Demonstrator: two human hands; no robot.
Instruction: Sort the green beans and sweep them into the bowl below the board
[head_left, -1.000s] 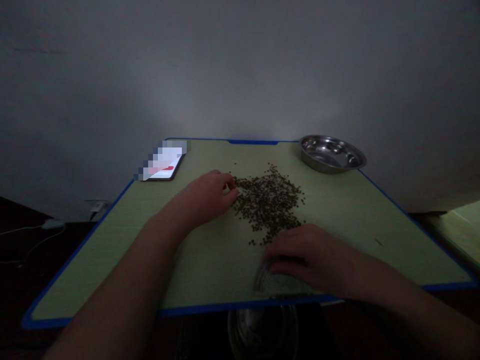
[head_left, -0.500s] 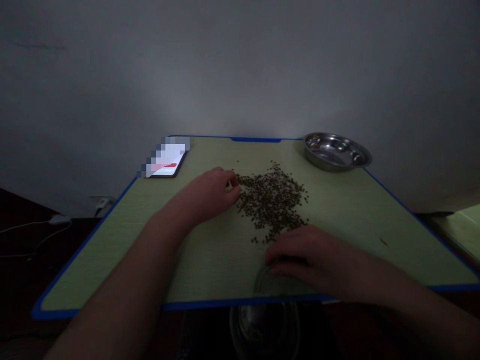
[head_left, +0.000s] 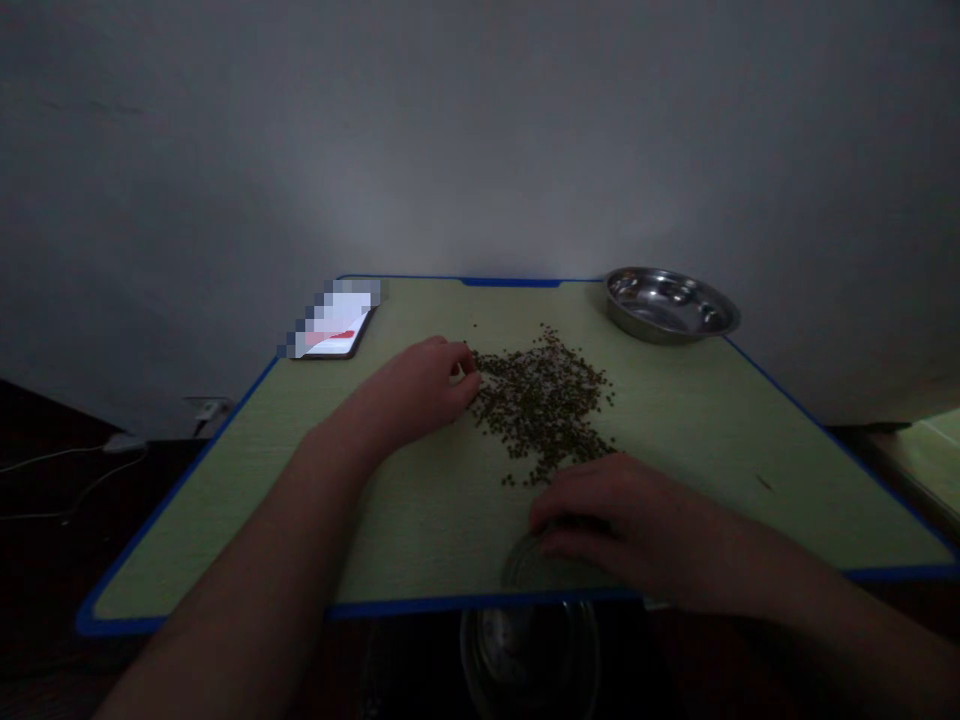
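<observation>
A loose spread of small dark green-brown beans or seeds (head_left: 540, 395) covers the middle of the pale table. At its left edge my left hand (head_left: 439, 385) rests with thumb and forefinger curled together in a pinch; whatever lies between the tips is too small to make out. My right hand (head_left: 607, 515) is at the near side of the spread, its fingers bent over a clear round dish (head_left: 521, 570) close to the front edge. The dish's rim seems to sit between thumb and fingers, and the hand hides much of it.
A shiny steel bowl (head_left: 671, 305) stands at the back right corner. On the back left lies a phone (head_left: 334, 325) with a lit screen. The table (head_left: 420, 530) has a blue edge and meets a wall behind. Below the front edge is a round shiny vessel (head_left: 529, 660).
Both hands keep nearly the same pose and place. The view has shifted very slightly; the beans look unchanged.
</observation>
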